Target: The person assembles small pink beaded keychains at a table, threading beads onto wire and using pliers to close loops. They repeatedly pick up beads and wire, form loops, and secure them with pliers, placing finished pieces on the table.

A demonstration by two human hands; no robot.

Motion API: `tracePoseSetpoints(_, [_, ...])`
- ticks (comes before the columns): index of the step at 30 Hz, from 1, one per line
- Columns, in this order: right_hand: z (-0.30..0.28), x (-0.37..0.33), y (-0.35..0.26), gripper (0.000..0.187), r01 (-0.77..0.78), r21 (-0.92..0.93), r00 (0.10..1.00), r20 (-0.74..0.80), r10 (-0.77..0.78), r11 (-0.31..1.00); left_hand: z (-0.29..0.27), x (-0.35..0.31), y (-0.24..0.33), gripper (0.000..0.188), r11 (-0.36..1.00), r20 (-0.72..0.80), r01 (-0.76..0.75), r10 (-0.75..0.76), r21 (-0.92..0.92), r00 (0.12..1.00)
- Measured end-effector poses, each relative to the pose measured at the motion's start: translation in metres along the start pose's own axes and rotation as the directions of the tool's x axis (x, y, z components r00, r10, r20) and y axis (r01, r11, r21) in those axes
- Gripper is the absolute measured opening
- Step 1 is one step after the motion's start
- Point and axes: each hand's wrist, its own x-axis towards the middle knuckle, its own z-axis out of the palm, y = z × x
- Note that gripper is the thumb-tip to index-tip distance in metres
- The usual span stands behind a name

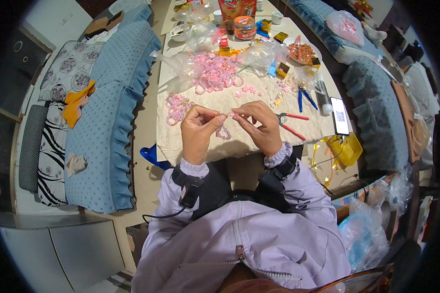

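Loop of pale purple-pink beads (pixel 223 132) mid-frame, right under the left hand (pixel 197 129) and right hand (pixel 265 125). Pinching some tiny bit (pixel 229 115) with both, almost fingertip to fingertip; can't tell if joined to the loop. Could easily drop it with a loose pinch, or snap something with too hard a tug.

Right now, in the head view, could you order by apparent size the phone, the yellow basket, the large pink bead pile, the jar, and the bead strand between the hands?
1. Large pink bead pile
2. Yellow basket
3. Phone and jar: too alike to rank
4. Bead strand
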Motion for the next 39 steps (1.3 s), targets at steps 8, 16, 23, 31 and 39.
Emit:
tracePoseSetpoints(8, [-0.01,-0.001,-0.001,0.018,0.137,-0.14,0.99,0.046,-0.132,0.981,0.002,0.001,-0.002,0.019,0.997,-0.033,-0.033,0.035,0.074,0.999])
tracePoseSetpoints(16, [-0.008,0.011,-0.014,0.012,-0.172,0.08,0.983,0.08,0.166,0.982,0.006,0.004,-0.002,0.017,0.93,0.005,-0.236,0.244,0.284,0.97])
tracePoseSetpoints(23, [-0.006,0.024,-0.016,0.012,-0.028,0.035,0.995,0.098,0.024,0.999,0.007,0.005,0.006,0.015,0.942,0.012,-0.203,0.208,0.266,0.978])
tracePoseSetpoints(31, [-0.034,0.0,0.012,0.017,-0.119,-0.181,0.992,0.026,0.126,0.976,0.004,0.007,0.002,0.018,0.949,0.015,-0.198,0.201,0.244,0.98])
tracePoseSetpoints(39, [-0.122,-0.084,0.087,0.07,-0.134,-0.827,0.876,0.158,0.455,0.545,0.01,0.008,-0.016,0.021,0.992,-0.003,-0.026,0.026,-0.125,1.0])
